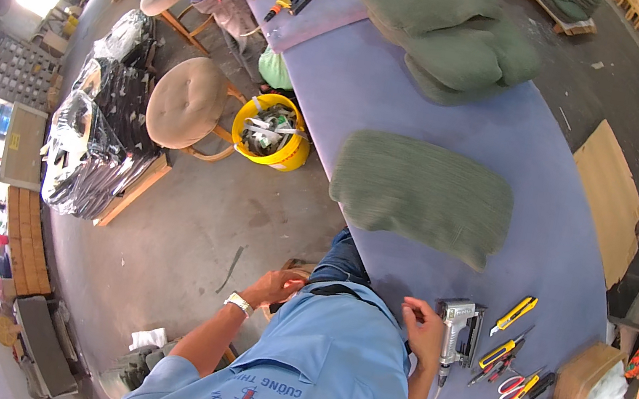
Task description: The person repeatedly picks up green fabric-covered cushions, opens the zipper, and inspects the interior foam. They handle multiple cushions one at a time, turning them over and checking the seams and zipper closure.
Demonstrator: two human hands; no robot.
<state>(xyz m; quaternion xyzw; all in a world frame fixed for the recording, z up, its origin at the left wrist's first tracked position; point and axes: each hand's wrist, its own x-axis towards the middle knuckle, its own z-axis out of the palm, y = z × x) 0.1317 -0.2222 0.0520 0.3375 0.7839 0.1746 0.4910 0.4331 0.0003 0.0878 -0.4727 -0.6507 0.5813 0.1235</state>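
Two hands are in view, neither gripping anything I can make out. Right hand sits at the near edge of the purple table, fingers loosely curled, just left of the pneumatic stapler standing upright on the tabletop; close beside it, and I can't tell if it actually touches. Left hand is down off the table's left edge at hip level, wristwatch on it, fingers bent against something small and brown I can't identify; can't tell if it's closed on it.

Green cushion lies flat on the table, far of the right hand and apart from it, nothing between them but bare tabletop. More green cushions are stacked at the far end.

My read on doing this well: if the stapler is the next grab, I'd take it by the handle, muzzle kept pointed at the table and away from the other hand, and mind the air hose trailing off the near edge. I'd bring the cushion toward the near edge first instead of reaching across.

Right of the stapler: yellow utility knife, screwdrivers, red-handled scissors. Yellow bucket of scraps stands on the floor left of the table. Another person stands at the far end.
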